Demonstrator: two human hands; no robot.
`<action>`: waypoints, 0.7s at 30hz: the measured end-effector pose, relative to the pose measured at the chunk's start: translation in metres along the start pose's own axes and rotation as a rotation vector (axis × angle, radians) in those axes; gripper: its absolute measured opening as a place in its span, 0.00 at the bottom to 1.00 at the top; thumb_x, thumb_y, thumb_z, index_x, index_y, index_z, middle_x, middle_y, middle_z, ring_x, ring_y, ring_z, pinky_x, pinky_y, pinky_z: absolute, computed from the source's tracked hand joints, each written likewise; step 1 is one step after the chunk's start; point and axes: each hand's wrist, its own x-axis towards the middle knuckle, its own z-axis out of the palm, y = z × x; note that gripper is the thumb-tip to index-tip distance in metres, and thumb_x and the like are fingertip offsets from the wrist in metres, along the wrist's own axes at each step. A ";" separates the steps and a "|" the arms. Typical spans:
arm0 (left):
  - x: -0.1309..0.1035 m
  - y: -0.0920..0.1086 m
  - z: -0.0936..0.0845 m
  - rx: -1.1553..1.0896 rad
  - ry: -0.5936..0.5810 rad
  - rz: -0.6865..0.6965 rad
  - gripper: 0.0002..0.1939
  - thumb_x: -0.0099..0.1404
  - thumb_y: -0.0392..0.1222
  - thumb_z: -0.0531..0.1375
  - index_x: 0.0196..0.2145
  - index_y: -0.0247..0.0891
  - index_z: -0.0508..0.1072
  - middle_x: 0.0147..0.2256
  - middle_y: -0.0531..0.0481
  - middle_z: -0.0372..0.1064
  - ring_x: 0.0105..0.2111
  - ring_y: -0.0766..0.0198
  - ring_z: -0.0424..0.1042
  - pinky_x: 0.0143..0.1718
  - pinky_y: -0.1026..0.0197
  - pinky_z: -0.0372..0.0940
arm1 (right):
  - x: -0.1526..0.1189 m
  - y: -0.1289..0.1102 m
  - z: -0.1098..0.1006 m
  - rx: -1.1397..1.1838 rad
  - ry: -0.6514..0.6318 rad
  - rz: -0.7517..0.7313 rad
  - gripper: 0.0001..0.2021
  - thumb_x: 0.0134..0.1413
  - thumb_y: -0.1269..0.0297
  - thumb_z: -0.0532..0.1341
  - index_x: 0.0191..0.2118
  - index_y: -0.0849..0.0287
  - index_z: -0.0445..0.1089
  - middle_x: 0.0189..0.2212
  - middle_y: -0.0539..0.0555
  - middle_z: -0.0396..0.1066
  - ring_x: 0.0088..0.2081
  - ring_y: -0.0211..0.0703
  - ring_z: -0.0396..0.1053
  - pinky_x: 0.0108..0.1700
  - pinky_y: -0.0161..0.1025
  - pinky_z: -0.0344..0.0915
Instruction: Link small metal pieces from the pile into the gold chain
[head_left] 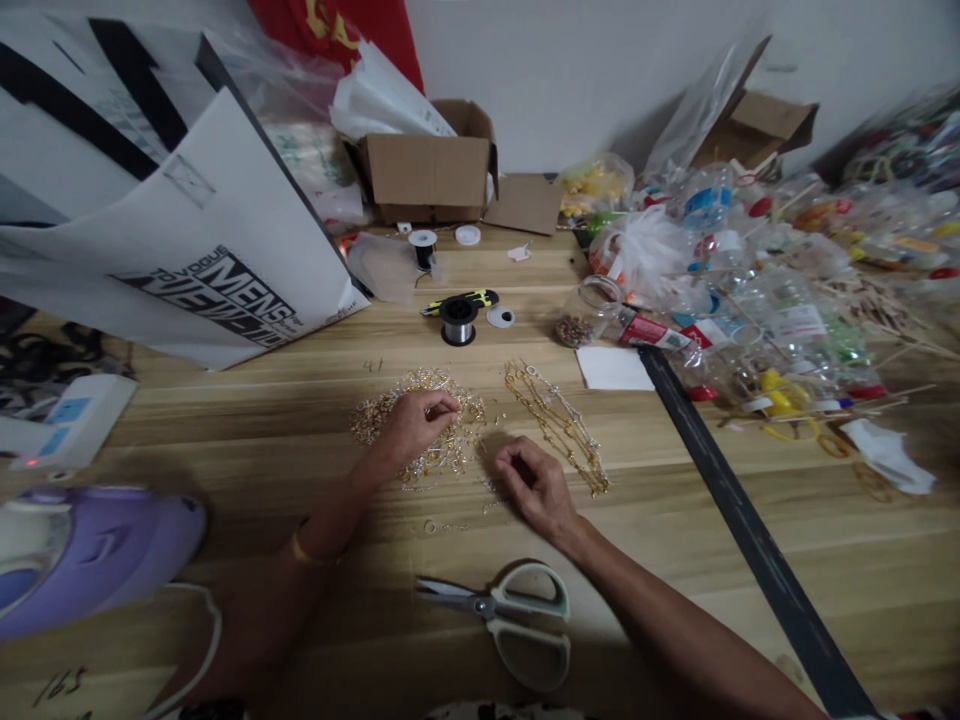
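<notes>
A loose pile of small gold and silver beads and chain bits (367,420) lies at mid-table. My left hand (416,425) is over it with thumb and fingers pinched together; what they hold, if anything, is too small to name. Just right of the pile, my right hand (534,485) is curled into a pinch near the tabletop. A faint thin strand shows by its fingertips, but I cannot tell what it is. Gold and silver bead chains (559,425) are laid out beyond my right hand. A short chain piece with a ring (442,526) sits nearer to me.
Scissors (487,605) lie spread at the front. Behind the pile are a wire spool (458,322), a yellow-black cutter (484,297) and a bead jar (589,310). A large bag (247,230) stands left, above a purple appliance (112,550). Plastic bottles (787,320) crowd the right.
</notes>
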 end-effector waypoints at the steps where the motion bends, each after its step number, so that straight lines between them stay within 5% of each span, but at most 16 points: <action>1: 0.000 0.000 0.000 -0.001 -0.002 0.005 0.05 0.55 0.38 0.60 0.29 0.35 0.75 0.27 0.49 0.75 0.29 0.63 0.73 0.31 0.63 0.66 | 0.000 0.000 0.000 0.001 0.001 -0.003 0.07 0.58 0.65 0.55 0.30 0.59 0.65 0.26 0.51 0.66 0.29 0.39 0.63 0.31 0.35 0.59; 21: -0.002 0.002 -0.002 0.140 -0.009 0.022 0.06 0.58 0.38 0.59 0.27 0.36 0.76 0.29 0.48 0.75 0.32 0.60 0.72 0.36 0.60 0.64 | 0.000 -0.002 -0.001 0.004 -0.004 -0.003 0.07 0.58 0.66 0.55 0.30 0.59 0.65 0.26 0.51 0.65 0.29 0.39 0.63 0.31 0.35 0.59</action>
